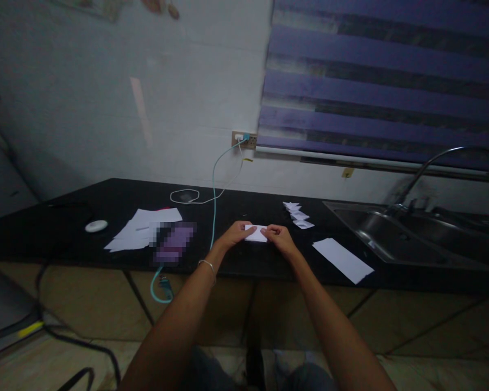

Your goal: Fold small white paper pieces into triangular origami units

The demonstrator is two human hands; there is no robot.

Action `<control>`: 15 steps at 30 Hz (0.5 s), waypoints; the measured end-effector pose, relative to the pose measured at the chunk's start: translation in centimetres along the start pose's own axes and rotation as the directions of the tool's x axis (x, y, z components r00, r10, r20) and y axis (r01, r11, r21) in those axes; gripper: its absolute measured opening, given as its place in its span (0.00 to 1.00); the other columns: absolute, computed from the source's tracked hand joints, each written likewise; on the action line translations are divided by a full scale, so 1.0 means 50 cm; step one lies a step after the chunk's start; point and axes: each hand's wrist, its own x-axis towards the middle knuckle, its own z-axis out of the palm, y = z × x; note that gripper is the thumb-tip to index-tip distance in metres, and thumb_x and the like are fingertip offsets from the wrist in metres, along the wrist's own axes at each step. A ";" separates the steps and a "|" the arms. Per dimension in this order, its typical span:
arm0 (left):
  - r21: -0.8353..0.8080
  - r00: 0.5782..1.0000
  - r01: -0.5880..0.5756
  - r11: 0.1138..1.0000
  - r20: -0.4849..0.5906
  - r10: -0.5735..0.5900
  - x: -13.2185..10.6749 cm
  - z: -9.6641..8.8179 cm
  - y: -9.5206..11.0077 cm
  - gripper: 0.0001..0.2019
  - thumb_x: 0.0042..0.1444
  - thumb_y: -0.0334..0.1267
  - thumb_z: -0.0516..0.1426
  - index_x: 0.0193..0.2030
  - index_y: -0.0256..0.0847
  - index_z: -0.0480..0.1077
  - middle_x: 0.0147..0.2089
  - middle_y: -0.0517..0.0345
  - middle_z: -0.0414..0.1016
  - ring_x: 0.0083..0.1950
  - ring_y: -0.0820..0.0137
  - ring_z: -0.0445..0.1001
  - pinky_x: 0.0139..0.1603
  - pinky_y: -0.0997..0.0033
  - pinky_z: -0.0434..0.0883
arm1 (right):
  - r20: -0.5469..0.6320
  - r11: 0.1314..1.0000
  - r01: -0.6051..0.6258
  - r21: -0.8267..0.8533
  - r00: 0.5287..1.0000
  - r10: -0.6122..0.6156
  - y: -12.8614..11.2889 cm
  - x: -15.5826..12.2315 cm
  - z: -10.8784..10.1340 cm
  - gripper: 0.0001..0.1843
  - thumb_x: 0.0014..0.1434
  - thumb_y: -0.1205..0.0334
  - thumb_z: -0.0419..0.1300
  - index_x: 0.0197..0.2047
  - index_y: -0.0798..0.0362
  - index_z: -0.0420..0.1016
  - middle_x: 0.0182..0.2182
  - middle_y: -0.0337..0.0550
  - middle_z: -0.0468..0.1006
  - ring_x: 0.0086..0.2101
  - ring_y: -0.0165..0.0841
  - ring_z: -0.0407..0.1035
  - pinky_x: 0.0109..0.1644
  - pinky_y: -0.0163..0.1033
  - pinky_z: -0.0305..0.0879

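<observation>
Both hands meet over a small white paper (256,233) lying on the black bench (106,195) close to its front edge; the left hand (237,232) pinches its left side, the right hand (277,237) its right, fingers closed on it; a slip here could skew the crease or push the paper off the front edge; a loose white sheet (342,260) near the right front edge could be brushed off by the right forearm; the folded pieces (297,215) behind could scatter.
</observation>
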 end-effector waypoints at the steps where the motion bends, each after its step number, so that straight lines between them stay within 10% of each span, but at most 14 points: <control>1: -0.007 1.000 -0.003 1.000 0.003 0.003 -0.002 0.001 0.003 0.24 0.45 0.57 0.63 0.31 0.32 0.72 0.25 0.60 0.69 0.28 0.74 0.65 0.29 0.75 0.58 | -0.011 1.000 0.002 0.011 1.000 -0.002 0.000 0.000 0.000 0.20 0.43 0.46 0.69 0.23 0.55 0.72 0.18 0.35 0.67 0.21 0.26 0.57 0.26 0.34 0.50; 15: 0.169 0.989 -0.018 0.985 0.150 -0.008 -0.015 0.009 0.028 0.29 0.53 0.62 0.53 0.18 0.36 0.68 0.19 0.57 0.69 0.24 0.73 0.68 0.34 0.73 0.63 | -0.083 0.997 0.030 0.069 0.996 -0.024 -0.009 -0.006 -0.001 0.22 0.42 0.45 0.70 0.26 0.54 0.70 0.18 0.34 0.67 0.20 0.26 0.57 0.26 0.34 0.50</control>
